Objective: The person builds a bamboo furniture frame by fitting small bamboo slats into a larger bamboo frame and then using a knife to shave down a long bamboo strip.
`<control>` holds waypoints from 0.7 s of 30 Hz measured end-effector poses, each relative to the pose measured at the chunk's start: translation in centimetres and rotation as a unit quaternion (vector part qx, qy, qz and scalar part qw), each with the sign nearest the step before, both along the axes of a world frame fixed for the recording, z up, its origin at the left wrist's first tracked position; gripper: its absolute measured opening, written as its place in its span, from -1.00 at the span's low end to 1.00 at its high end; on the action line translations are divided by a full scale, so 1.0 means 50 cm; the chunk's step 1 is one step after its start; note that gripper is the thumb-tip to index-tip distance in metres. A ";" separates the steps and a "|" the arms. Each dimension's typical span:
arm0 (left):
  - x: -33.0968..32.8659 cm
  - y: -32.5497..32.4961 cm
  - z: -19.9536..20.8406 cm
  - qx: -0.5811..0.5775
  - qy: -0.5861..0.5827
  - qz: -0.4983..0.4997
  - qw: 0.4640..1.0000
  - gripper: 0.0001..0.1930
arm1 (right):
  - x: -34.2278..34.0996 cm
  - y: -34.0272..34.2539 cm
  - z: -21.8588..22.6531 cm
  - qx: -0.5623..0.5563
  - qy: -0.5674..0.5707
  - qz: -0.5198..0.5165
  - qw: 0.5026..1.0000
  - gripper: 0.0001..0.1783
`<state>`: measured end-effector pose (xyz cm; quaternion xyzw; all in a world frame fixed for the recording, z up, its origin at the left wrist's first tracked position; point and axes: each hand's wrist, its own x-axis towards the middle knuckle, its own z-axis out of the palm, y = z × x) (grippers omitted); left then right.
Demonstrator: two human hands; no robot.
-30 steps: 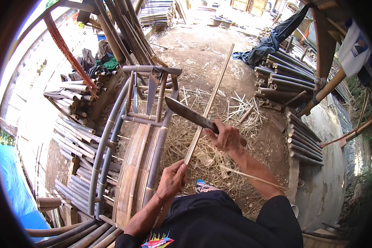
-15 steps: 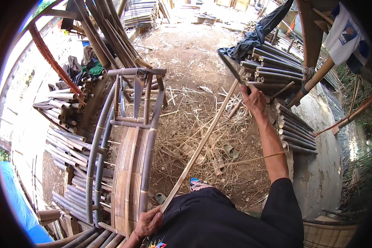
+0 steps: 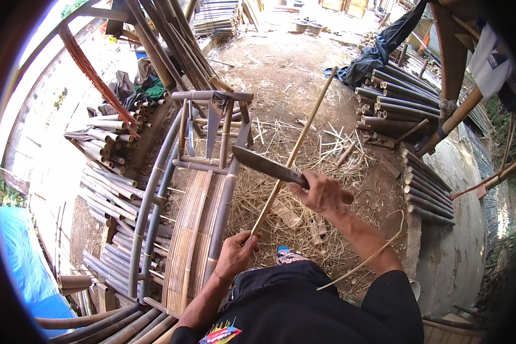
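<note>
The left hand (image 3: 235, 252) is shut tight around the low end of a long thin pale bamboo strip (image 3: 295, 150). The strip goes up and away from the person, slanting to the right, and its far tip is up over the bare dirt ground (image 3: 286, 69). The right hand (image 3: 322, 192) is clenched around the handle of a big dark knife with a wide blade (image 3: 266, 166). The blade points to the left and lies across the strip, touching it about halfway up. The tip of the blade is just beside the right rail of a grey bamboo chair frame with a seat of flat pale slats (image 3: 195, 229). The frame lies on the ground at the person's left, and the left hand is near the seat's right edge.

Under the hands is a heap of dry bamboo shavings and thin scraps (image 3: 304, 229). A thin curved sliver (image 3: 372, 258) bends past the right forearm. On the left side of the yard lies a pile of cut grey bamboo poles (image 3: 106, 189). On the right side, more dark bamboo poles (image 3: 395, 103) are stacked by a grey concrete edge (image 3: 447, 241). A blue sheet (image 3: 23, 264) is at the far left.
</note>
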<state>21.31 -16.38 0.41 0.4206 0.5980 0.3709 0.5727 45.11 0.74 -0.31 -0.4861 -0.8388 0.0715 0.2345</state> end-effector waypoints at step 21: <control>-0.167 0.106 0.029 0.353 0.341 0.131 0.861 -0.80 | 0.041 0.074 -0.027 -0.341 0.482 -0.149 0.793 -0.61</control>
